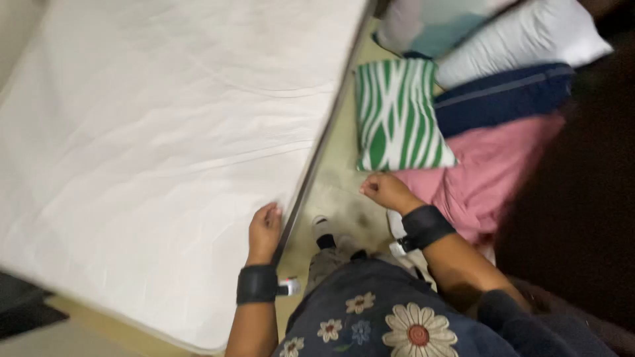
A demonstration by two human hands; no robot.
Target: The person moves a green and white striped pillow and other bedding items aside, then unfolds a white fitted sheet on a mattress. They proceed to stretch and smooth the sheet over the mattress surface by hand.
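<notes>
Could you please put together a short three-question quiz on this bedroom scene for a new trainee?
1. True or false: the left hand rests at the edge of the white mattress.
2. Which thing lies nearest the right hand? A) the green and white striped cushion B) the white pillow C) the navy cushion
3. Fill in: both wrists wear a ____ band.

Key
1. True: its fingers sit at the mattress edge, by the dark trim.
2. A: the striped cushion lies just above the loosely closed right hand, with the pink fabric beside it.
3. Black.
</notes>
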